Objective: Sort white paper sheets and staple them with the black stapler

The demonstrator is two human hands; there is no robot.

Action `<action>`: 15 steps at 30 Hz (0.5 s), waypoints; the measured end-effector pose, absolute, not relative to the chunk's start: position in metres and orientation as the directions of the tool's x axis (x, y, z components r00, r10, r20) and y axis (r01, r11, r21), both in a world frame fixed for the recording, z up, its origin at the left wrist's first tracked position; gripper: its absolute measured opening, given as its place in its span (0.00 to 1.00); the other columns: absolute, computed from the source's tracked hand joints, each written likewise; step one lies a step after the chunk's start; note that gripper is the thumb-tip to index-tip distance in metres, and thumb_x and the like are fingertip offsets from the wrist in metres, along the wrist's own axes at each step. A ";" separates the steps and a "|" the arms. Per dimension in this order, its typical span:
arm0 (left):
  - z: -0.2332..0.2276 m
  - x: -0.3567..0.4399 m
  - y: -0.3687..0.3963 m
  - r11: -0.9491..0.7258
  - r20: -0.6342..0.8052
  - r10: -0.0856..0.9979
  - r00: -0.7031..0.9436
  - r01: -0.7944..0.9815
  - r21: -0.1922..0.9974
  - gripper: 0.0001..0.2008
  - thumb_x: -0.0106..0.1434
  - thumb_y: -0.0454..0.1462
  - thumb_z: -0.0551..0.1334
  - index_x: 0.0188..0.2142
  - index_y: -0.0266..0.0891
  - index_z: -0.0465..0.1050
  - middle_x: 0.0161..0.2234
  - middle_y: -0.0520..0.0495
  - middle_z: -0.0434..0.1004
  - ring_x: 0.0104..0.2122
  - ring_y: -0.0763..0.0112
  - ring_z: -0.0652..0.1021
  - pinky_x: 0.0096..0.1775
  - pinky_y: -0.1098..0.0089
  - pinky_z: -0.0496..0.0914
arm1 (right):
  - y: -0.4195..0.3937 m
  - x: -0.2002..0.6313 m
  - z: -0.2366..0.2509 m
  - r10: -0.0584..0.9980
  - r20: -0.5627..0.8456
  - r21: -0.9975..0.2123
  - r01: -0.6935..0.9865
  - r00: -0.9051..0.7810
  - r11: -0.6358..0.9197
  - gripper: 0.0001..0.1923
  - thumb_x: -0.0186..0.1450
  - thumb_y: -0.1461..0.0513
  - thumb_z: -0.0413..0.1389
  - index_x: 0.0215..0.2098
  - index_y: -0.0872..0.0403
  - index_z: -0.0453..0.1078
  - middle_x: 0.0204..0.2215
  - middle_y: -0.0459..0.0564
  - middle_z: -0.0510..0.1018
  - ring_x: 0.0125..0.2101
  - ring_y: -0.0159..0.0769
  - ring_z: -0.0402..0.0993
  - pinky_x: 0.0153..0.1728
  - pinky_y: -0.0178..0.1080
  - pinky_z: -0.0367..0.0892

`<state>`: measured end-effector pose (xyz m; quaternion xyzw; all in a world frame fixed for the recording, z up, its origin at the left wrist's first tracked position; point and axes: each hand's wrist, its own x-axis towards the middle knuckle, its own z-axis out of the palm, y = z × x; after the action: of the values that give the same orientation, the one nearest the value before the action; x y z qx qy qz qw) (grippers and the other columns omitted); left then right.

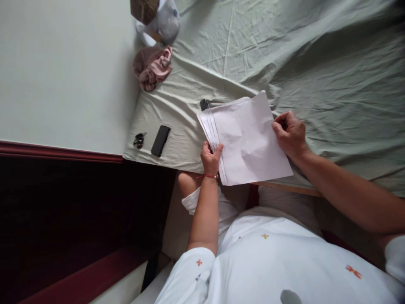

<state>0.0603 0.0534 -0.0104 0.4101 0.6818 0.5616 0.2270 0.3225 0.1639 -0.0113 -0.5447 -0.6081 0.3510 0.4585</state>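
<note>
Stack of papers [249,141] at the bed [316,63] edge, partly over the side. Left hand [211,157] pinching the fanned lower corner, thumb on top. Right hand [289,133] curled shut on the far edge, fingers tucked. Best to keep both grips firm but soft, so no sheet bends. Tapping the fanned edges level probably helps. Good to keep the stack flat and away from the phone [160,140], keys [139,139] and pink cloth [152,67] nearby.

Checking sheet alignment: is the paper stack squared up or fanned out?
Fanned out. The paper stack shows several stepped sheet edges along its left side, by the left hand; the right hand holds the opposite edge.
</note>
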 end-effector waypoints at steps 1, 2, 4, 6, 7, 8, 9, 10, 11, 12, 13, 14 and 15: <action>-0.010 0.060 0.053 0.031 0.153 0.818 -0.555 0.307 0.951 0.21 0.58 0.51 0.75 0.39 0.41 0.73 0.35 0.49 0.83 0.35 0.68 0.81 0.42 0.69 0.76 | 0.164 0.322 -0.011 0.985 0.172 -0.928 0.338 0.012 0.158 0.03 0.64 0.61 0.58 0.34 0.46 0.67 0.29 0.49 0.76 0.29 0.41 0.73 0.35 0.45 0.67; -0.010 0.061 0.053 0.032 0.152 0.823 -0.547 0.313 0.949 0.20 0.59 0.51 0.75 0.40 0.41 0.74 0.36 0.49 0.83 0.35 0.68 0.81 0.42 0.69 0.75 | 0.164 0.322 -0.011 0.986 0.169 -0.928 0.338 0.009 0.156 0.03 0.64 0.61 0.58 0.34 0.47 0.67 0.29 0.49 0.76 0.30 0.42 0.73 0.35 0.45 0.67; -0.008 0.062 0.052 0.044 0.146 0.841 -0.520 0.336 0.941 0.21 0.60 0.51 0.74 0.41 0.40 0.75 0.37 0.48 0.83 0.36 0.67 0.81 0.43 0.69 0.75 | 0.164 0.322 -0.011 0.987 0.163 -0.928 0.340 0.002 0.152 0.04 0.64 0.61 0.58 0.34 0.47 0.67 0.29 0.49 0.76 0.30 0.42 0.73 0.35 0.45 0.67; -0.006 0.063 0.052 0.066 0.134 0.858 -0.495 0.366 0.928 0.22 0.60 0.52 0.74 0.44 0.40 0.77 0.38 0.47 0.84 0.37 0.65 0.82 0.43 0.68 0.75 | 0.164 0.322 -0.011 0.987 0.160 -0.925 0.349 0.001 0.150 0.04 0.64 0.61 0.58 0.34 0.46 0.67 0.29 0.48 0.75 0.30 0.42 0.73 0.35 0.45 0.67; -0.006 0.063 0.051 0.078 0.128 0.862 -0.490 0.379 0.922 0.22 0.61 0.52 0.74 0.45 0.40 0.77 0.39 0.47 0.85 0.38 0.65 0.82 0.44 0.68 0.75 | 0.164 0.322 -0.010 0.987 0.161 -0.923 0.353 0.002 0.150 0.04 0.64 0.61 0.58 0.34 0.46 0.66 0.29 0.48 0.75 0.30 0.41 0.73 0.35 0.45 0.67; -0.006 0.064 0.051 0.090 0.122 0.863 -0.490 0.387 0.918 0.22 0.61 0.53 0.73 0.45 0.41 0.77 0.39 0.47 0.85 0.39 0.65 0.82 0.44 0.68 0.75 | 0.163 0.322 -0.010 0.987 0.162 -0.922 0.358 0.003 0.150 0.04 0.64 0.61 0.58 0.34 0.46 0.66 0.29 0.48 0.76 0.30 0.41 0.73 0.35 0.45 0.67; -0.006 0.064 0.051 0.100 0.115 0.863 -0.492 0.390 0.915 0.22 0.62 0.53 0.73 0.45 0.41 0.77 0.39 0.47 0.85 0.39 0.65 0.82 0.44 0.68 0.75 | 0.163 0.322 -0.010 0.987 0.161 -0.921 0.360 0.004 0.149 0.04 0.64 0.61 0.58 0.34 0.46 0.66 0.29 0.48 0.76 0.29 0.41 0.72 0.35 0.45 0.67; -0.006 0.064 0.051 0.106 0.111 0.861 -0.496 0.389 0.915 0.21 0.63 0.53 0.72 0.45 0.41 0.77 0.38 0.47 0.85 0.39 0.65 0.82 0.44 0.68 0.75 | 0.163 0.322 -0.010 0.987 0.159 -0.921 0.362 0.003 0.147 0.04 0.64 0.61 0.58 0.34 0.46 0.66 0.29 0.48 0.76 0.29 0.41 0.72 0.35 0.45 0.67; -0.007 0.063 0.051 0.108 0.110 0.859 -0.501 0.385 0.917 0.21 0.63 0.54 0.71 0.45 0.41 0.77 0.38 0.48 0.84 0.39 0.65 0.82 0.44 0.68 0.75 | 0.163 0.322 -0.009 0.988 0.156 -0.920 0.363 0.003 0.145 0.04 0.64 0.61 0.58 0.34 0.46 0.66 0.29 0.48 0.76 0.29 0.41 0.72 0.35 0.45 0.67; -0.008 0.062 0.051 0.105 0.111 0.856 -0.505 0.381 0.919 0.21 0.64 0.54 0.71 0.45 0.41 0.77 0.38 0.48 0.84 0.39 0.65 0.82 0.45 0.68 0.75 | 0.163 0.322 -0.009 0.988 0.155 -0.920 0.364 0.003 0.144 0.04 0.64 0.61 0.58 0.34 0.46 0.66 0.29 0.48 0.76 0.29 0.41 0.72 0.35 0.45 0.67; -0.009 0.062 0.051 0.099 0.116 0.853 -0.509 0.376 0.921 0.20 0.64 0.54 0.71 0.45 0.41 0.77 0.38 0.48 0.84 0.40 0.65 0.82 0.45 0.68 0.75 | 0.163 0.322 -0.009 0.988 0.156 -0.919 0.366 0.003 0.144 0.04 0.64 0.61 0.58 0.34 0.46 0.66 0.29 0.48 0.76 0.29 0.41 0.72 0.35 0.45 0.68; -0.011 0.061 0.051 0.090 0.122 0.850 -0.513 0.370 0.925 0.20 0.64 0.53 0.71 0.45 0.41 0.77 0.39 0.47 0.84 0.40 0.65 0.82 0.46 0.68 0.75 | 0.163 0.322 -0.009 0.987 0.158 -0.918 0.368 0.005 0.145 0.04 0.64 0.60 0.58 0.34 0.47 0.66 0.29 0.48 0.75 0.30 0.41 0.73 0.35 0.45 0.68; -0.012 0.060 0.052 0.078 0.130 0.847 -0.516 0.362 0.929 0.20 0.65 0.54 0.70 0.45 0.42 0.77 0.40 0.47 0.84 0.41 0.65 0.82 0.47 0.68 0.75 | 0.163 0.322 -0.009 0.987 0.160 -0.917 0.370 0.007 0.146 0.05 0.64 0.60 0.59 0.34 0.47 0.66 0.29 0.48 0.75 0.30 0.41 0.73 0.35 0.45 0.67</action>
<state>0.0602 0.0516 -0.0122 0.4339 0.6965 0.5223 0.2319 0.3222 0.1634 -0.0092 -0.5534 -0.6130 0.3472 0.4443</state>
